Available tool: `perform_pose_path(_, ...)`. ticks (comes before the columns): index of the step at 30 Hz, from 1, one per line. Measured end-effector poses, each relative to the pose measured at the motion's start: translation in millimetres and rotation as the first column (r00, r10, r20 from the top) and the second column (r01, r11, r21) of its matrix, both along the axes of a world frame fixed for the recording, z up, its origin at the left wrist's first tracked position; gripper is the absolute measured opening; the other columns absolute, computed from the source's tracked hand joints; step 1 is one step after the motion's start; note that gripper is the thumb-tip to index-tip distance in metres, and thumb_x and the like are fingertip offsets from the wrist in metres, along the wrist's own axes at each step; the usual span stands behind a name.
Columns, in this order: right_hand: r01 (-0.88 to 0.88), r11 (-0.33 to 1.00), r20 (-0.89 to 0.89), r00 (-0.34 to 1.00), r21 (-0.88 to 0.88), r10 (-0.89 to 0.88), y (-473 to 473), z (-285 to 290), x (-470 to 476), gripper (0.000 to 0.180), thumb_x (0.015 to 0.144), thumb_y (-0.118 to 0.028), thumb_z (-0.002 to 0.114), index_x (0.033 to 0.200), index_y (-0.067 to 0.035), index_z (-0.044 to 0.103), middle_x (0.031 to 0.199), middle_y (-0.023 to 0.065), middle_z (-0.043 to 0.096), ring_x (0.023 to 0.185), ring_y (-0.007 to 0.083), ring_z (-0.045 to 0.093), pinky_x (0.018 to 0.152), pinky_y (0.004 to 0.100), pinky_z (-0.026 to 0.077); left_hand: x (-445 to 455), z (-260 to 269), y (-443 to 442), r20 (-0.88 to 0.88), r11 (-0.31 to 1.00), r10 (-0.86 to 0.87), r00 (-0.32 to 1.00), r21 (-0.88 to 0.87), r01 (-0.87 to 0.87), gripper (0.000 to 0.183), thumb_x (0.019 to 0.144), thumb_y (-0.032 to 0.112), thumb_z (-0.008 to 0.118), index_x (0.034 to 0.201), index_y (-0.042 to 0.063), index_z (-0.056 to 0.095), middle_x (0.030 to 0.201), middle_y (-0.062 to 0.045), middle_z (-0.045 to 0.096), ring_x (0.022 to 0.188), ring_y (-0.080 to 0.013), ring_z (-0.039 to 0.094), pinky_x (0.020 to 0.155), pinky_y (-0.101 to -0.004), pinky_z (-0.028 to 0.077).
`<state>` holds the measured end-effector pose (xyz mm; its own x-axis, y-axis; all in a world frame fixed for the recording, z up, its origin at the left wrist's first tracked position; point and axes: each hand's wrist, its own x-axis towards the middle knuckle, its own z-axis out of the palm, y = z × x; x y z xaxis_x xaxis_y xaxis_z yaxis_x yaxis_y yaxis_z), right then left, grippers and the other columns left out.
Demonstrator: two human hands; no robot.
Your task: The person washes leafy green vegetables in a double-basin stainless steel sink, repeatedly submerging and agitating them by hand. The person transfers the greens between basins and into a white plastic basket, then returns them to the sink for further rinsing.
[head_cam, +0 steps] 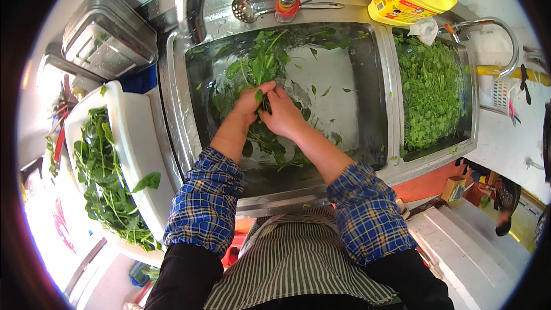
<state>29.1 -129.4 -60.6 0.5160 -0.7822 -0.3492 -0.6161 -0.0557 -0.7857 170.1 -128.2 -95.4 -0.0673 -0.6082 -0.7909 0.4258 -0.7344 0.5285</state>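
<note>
Both my hands meet over a water-filled stainless steel sink basin (381,94). My left hand (249,102) grips a bunch of leafy greens (262,62), whose leaves spread out beyond the fingers. My right hand (283,112) closes on the same bunch from the other side, its fingertips touching the left ones. More greens (271,144) float in the water below my hands, and loose leaves drift to the right. The palms and the stems between them are partly hidden.
Left of the sink, a white foam box (140,137) holds greens; stacked metal pans (112,47) stand behind it. The right basin holds small-leaved herbs (430,90). Faucets (191,4), a slotted ladle (245,10) and a yellow pump bottle (411,2) are along the back.
</note>
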Motion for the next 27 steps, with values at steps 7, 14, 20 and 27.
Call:
perform_pose_path(7,0.101,0.909,0.010,0.994,-0.405,-0.106,35,52,-122,0.059,0.078,-0.007,0.069,0.134,-0.008,0.051,0.146,0.0236,0.040,0.122,0.0408,0.050,0.100,0.0432,0.046,-19,35,43,0.015,0.990,0.141,0.990,0.025,-0.141,0.040,0.086,0.026,0.074,0.116,0.000,0.068,0.109,-0.009,0.069,0.093,-0.0201,0.067,0.078,-0.0335,0.056)
perform_pose_path(14,-0.307,0.681,-0.529,0.837,-0.665,-0.139,17,57,-280,0.070,0.075,-0.013,0.072,0.141,-0.015,0.048,0.147,0.0154,0.040,0.137,0.0348,0.036,0.113,0.0501,0.028,-17,116,74,-0.185,0.909,0.355,0.917,-0.161,-0.384,0.031,0.087,0.019,0.070,0.110,-0.002,0.068,0.103,-0.010,0.070,0.086,-0.0214,0.069,0.075,-0.0337,0.056)
perform_pose_path(20,-0.065,0.772,-0.265,0.955,-0.633,-0.137,29,21,-310,0.063,0.084,-0.012,0.064,0.143,-0.023,0.048,0.159,0.0138,0.024,0.140,0.0360,0.034,0.109,0.0447,0.037,30,243,106,0.023,0.754,0.571,0.821,-0.412,-0.512,0.034,0.086,0.019,0.071,0.112,0.000,0.064,0.097,-0.010,0.070,0.080,-0.0218,0.069,0.070,-0.0373,0.058)
perform_pose_path(27,-0.063,0.766,-0.289,0.943,-0.640,-0.164,31,25,-311,0.061,0.087,-0.017,0.063,0.144,-0.027,0.045,0.158,0.0121,0.026,0.136,0.0371,0.039,0.103,0.0446,0.043,195,355,223,0.297,0.623,0.731,0.614,-0.657,-0.425,0.043,0.086,0.030,0.071,0.121,0.005,0.064,0.107,-0.011,0.068,0.094,-0.0250,0.067,0.085,-0.0413,0.056)
